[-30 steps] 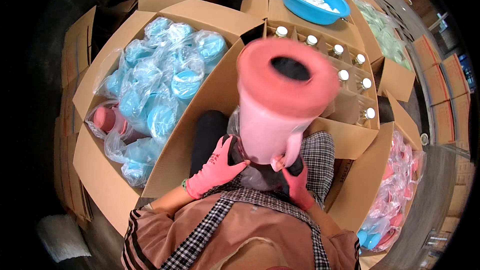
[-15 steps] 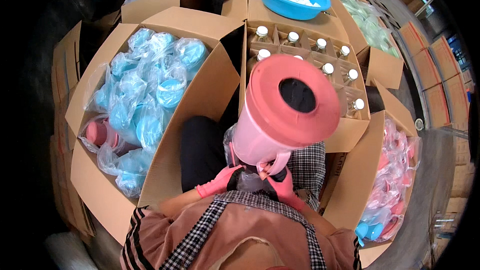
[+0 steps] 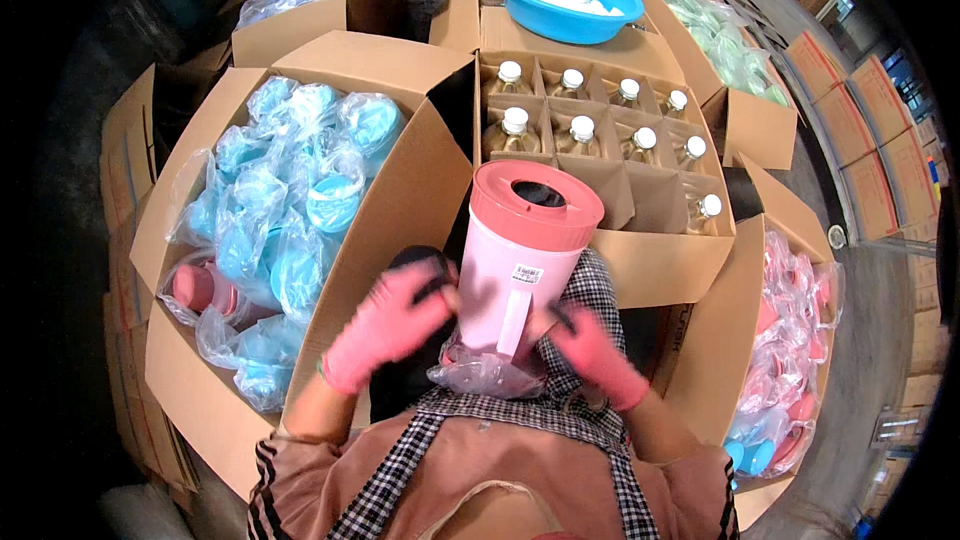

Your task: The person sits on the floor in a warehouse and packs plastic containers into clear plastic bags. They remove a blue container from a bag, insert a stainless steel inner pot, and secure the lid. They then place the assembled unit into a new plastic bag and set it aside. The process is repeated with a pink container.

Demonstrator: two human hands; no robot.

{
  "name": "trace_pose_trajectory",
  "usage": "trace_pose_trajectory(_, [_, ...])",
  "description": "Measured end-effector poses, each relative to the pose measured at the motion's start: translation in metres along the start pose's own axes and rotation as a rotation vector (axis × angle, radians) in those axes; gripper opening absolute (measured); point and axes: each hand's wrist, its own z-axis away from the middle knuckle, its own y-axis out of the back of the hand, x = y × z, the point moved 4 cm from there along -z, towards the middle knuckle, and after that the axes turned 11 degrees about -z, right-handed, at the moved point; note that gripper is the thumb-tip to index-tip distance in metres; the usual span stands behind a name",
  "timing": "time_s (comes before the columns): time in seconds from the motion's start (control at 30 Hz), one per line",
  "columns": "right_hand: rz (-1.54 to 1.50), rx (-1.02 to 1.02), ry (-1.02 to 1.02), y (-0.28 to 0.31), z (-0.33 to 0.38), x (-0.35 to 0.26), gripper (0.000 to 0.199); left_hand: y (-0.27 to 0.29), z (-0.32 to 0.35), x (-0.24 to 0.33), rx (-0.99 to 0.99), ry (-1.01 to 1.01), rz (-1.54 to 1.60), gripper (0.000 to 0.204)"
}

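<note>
A pale pink pitcher point(image 3: 493, 280) with a coral-red lid point(image 3: 535, 205) stands between my knees, its handle facing me. A dark round opening shows in the lid, and a white label sits above the handle. A clear plastic bag point(image 3: 487, 376) is bunched around the pitcher's base. My left hand point(image 3: 395, 315), in a pink glove with bare fingertips, is at the pitcher's left side, smeared by motion. On the other side my right hand point(image 3: 597, 348), gloved alike, has its blurred fingertips close beside the handle. I cannot tell whether either hand grips anything.
A carton point(image 3: 360, 250) of bagged blue pitchers point(image 3: 335, 200) stands left. Ahead, a divided carton point(image 3: 650, 265) holds bottles with white caps point(image 3: 582, 128). Behind it, a blue basin point(image 3: 570, 28) contains white caps. Another carton point(image 3: 715, 365) with bagged pink pitchers point(image 3: 785, 330) stands right.
The pitcher has come down and toward me, its lid tilting back so more of its side shows. Both hands have moved up and apart, the right one off the handle.
</note>
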Motion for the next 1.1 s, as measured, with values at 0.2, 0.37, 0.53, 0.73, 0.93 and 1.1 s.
trace_pose_trajectory(0.2, [-0.355,0.495,0.309,0.055,-0.107,0.012,0.056,-0.040,-0.110,-0.014,0.343,-0.096,-0.148,0.048])
trace_pose_trajectory(0.37, [-1.491,-0.115,0.393,0.051,-0.124,0.043,0.071,-0.056,-0.098,0.051,0.357,-0.390,-0.485,0.073])
trace_pose_trajectory(0.53, [-0.957,0.449,0.293,0.048,-0.118,0.036,0.066,-0.038,-0.114,0.002,0.525,-0.185,0.009,0.053])
trace_pose_trajectory(0.73, [-0.906,0.360,0.316,0.053,-0.121,0.015,0.063,-0.023,-0.116,-0.016,0.609,-0.185,0.009,0.060])
trace_pose_trajectory(0.93, [-1.090,0.122,0.770,0.094,-0.094,-0.084,0.074,-0.012,-0.072,0.073,0.495,-0.844,-0.648,0.059])
trace_pose_trajectory(1.1, [-0.291,0.473,1.017,0.080,-0.058,-0.106,0.101,0.016,-0.078,0.049,0.429,-0.503,-0.052,0.049])
